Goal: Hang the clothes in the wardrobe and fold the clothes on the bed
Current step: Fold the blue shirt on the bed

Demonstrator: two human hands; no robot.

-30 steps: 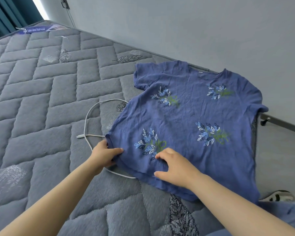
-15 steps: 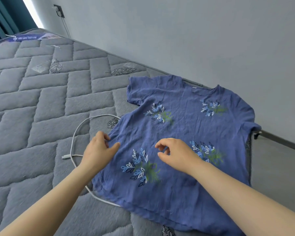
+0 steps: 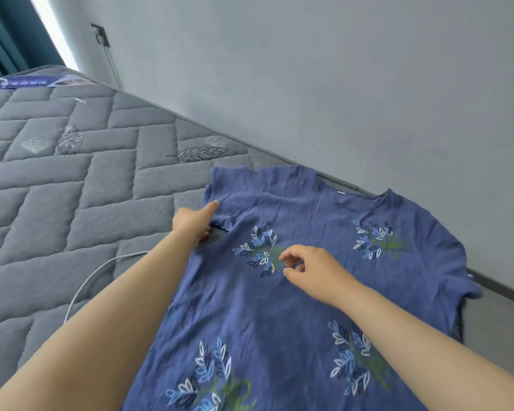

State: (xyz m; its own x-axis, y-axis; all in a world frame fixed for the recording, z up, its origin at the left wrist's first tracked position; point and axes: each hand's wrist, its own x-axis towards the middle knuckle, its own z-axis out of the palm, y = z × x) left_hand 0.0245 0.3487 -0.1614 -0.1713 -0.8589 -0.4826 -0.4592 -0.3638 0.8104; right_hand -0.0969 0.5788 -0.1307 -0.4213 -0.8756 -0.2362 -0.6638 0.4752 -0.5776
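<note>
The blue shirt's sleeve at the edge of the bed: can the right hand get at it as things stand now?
Probably yes. The right hand hovers over the middle of the blue shirt, holding nothing, and only flat cloth lies between it and that sleeve.

Grey wall, teal curtain, daylight strip, quilted mattress.

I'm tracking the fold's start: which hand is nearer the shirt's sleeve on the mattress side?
Left. The left hand grips that sleeve at its edge; the right hand is apart from it, over the chest of the shirt.
</note>
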